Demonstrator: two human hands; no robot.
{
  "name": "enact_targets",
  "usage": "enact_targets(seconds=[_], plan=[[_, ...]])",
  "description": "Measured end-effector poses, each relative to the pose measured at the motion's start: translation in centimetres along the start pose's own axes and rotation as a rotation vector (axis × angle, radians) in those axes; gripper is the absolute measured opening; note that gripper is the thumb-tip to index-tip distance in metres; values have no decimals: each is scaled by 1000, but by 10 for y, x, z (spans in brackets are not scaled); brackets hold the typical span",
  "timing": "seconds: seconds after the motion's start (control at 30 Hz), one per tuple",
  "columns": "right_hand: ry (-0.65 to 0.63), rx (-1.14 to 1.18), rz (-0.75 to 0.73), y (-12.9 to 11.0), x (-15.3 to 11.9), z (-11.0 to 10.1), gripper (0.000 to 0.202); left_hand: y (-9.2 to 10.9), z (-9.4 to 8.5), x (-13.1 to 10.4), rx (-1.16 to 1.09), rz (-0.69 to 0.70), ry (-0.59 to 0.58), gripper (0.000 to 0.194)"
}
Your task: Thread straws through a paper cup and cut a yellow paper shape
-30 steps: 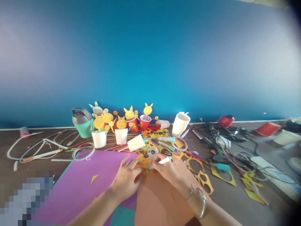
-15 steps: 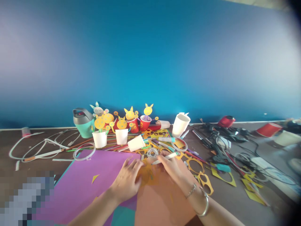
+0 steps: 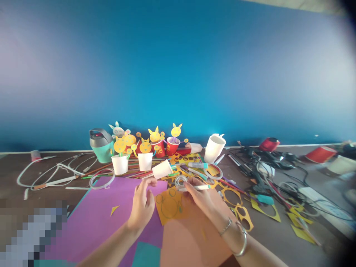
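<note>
My right hand (image 3: pixel 197 191) grips a white marker (image 3: pixel 204 187) with a teal end, held almost level. A small clear tape roll (image 3: pixel 181 179) is right beside its fingertips; whether they touch it I cannot tell. Below lies a yellow-orange sheet (image 3: pixel 169 207) with a large circle and smaller rounded outlines drawn on it. My left hand (image 3: pixel 143 204) is over the purple paper (image 3: pixel 111 207), left of that sheet, holding nothing. Its fingers are loosely bent, with the thumb apart. The yellow-orange sheet overlaps the purple paper and an orange sheet (image 3: pixel 189 241).
Cups bearing yellow animal-faced paper figures (image 3: pixel 145 161) stand along the wall. A white cup (image 3: pixel 162 169) lies on its side. A teal jug (image 3: pixel 101 148) stands at left, a tall white cup (image 3: pixel 214 147) farther right. Cut-out yellow scraps (image 3: pixel 244 217) and tangled black cables (image 3: pixel 264 167) cover the right.
My left hand has lifted off the yellow-orange sheet and moved left, uncovering the drawn outlines. My right hand still holds the marker, its tip now a little farther up near the tape roll.
</note>
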State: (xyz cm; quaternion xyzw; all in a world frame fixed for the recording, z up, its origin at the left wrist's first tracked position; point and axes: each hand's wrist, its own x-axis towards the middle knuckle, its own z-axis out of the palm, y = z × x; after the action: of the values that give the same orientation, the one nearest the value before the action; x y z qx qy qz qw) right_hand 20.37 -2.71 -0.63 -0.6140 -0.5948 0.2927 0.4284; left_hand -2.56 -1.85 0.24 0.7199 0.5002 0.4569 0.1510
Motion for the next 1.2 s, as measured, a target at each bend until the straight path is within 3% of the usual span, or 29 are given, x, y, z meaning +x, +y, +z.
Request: enact_targets(seconds=[0.13,0.3,0.47,0.73,0.9,1.1,1.2], plan=[[-81,186,141,-4,1,0,27,0,1,-2,29,10,-58,34],[-56,312,195,-12,1,1,25,3,0,-2,71,25,-134,34],[0,301,148,-9,1,0,28,0,3,-2,38,31,-234,32],[92,503,64,-14,-8,-5,35,-4,9,-3,-245,-44,-489,36],[30,598,63,-17,-10,-7,39,4,6,-2,-140,37,-462,28],[90,618,121,-15,-4,-10,37,13,2,-2,89,212,-318,22],[4,589,98,-13,-4,-5,34,16,3,-4,175,254,-361,19]])
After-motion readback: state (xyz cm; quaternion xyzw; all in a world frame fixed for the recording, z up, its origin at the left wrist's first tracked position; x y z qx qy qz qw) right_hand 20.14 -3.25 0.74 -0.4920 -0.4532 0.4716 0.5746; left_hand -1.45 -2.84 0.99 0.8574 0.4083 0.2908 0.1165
